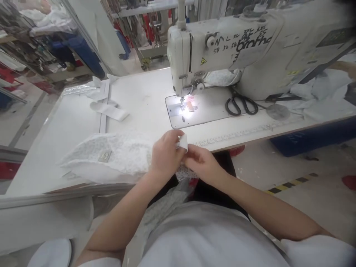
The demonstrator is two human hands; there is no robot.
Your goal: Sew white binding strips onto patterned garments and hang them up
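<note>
Blue bin (314, 137) below the surface (144, 92) at right; we cannot see its contents. Second bin (91, 59) in the background, too blurred for us to read. Our left hand (167, 154) pinches a white strip (183, 142), smooth and folded, at the surface's front edge, before the sewing machine (222, 44). Our right hand (203, 163) curls beside it, grip unclear. Left of both lies white lace cloth (130, 152), rumpled, bearing a grey tag (105, 156).
</note>
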